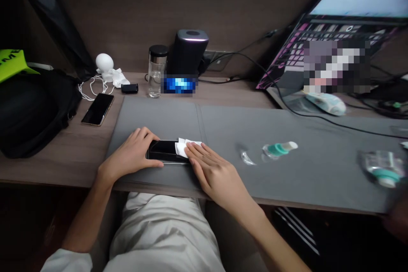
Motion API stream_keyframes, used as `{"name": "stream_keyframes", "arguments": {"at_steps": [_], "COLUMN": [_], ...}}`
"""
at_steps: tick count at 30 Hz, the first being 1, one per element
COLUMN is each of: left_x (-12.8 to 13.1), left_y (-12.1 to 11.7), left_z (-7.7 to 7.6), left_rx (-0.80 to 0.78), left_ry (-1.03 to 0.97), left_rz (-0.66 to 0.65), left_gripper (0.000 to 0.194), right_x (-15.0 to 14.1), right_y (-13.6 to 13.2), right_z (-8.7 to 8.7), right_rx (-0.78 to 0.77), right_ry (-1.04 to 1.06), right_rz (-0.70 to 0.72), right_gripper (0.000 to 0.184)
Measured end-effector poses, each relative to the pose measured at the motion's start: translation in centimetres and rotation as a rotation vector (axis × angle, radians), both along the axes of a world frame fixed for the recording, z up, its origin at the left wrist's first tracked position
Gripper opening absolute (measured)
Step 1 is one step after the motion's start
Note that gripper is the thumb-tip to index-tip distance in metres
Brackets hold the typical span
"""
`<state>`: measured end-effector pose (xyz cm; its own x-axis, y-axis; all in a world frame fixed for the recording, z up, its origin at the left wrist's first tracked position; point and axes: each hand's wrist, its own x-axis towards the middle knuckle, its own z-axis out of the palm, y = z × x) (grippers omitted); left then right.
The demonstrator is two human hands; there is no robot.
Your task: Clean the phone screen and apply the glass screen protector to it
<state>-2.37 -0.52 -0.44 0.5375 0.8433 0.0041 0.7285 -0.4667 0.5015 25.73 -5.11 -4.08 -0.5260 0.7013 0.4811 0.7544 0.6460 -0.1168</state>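
A smartphone [164,149] with a dark, glossy screen lies flat on the grey desk mat, its long side running left to right. My left hand [135,153] grips its left end, thumb along the near edge and fingers along the far edge. A folded white tissue [182,148] rests on the right part of the screen. Pressed down over that tissue are the fingers of my right hand [215,170], held close together. The phone's right end is hidden beneath this hand and the tissue.
Right of my hands are a crumpled clear piece [247,158], a small teal-collared bottle [277,149] and another bottle [384,168]. Behind stand a glass bottle [155,80] and a black speaker-like box [188,53]. A second phone [98,109], laptop [338,34], mouse [327,103] and cable flank the mat [159,114].
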Motion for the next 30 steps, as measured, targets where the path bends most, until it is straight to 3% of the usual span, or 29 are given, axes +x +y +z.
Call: {"name": "stream_keyframes", "arguments": {"at_steps": [5,13,21,27,30], "left_x": [0.0,0.1,-0.2,0.1,0.1], "left_y": [-0.1,0.0,0.1,-0.1,-0.1], "left_z": [0.1,0.0,-0.5,-0.5,-0.4], "left_rx": [0.006,0.011,0.022,0.018,-0.002], "left_ry": [-0.013,-0.005,-0.002,-0.016,-0.003], "left_rz": [0.002,0.003,-0.013,-0.003,0.001], "left_gripper": [0.054,0.051,0.056,0.055,0.054], "right_x": [-0.7,-0.3,-1.7,-1.2,-1.1], "right_y": [1.1,-2.6,0.5,-2.7,-2.7], "right_z": [-0.6,-0.6,-0.5,-0.7,-0.6], "right_rx": [-0.023,-0.041,-0.079,-0.085,-0.108], "right_ry": [0.069,0.046,0.077,0.055,0.038], "right_rz": [-0.026,-0.021,0.005,0.039,0.062], "right_gripper": [0.043,0.052,0.045,0.066,0.063]}}
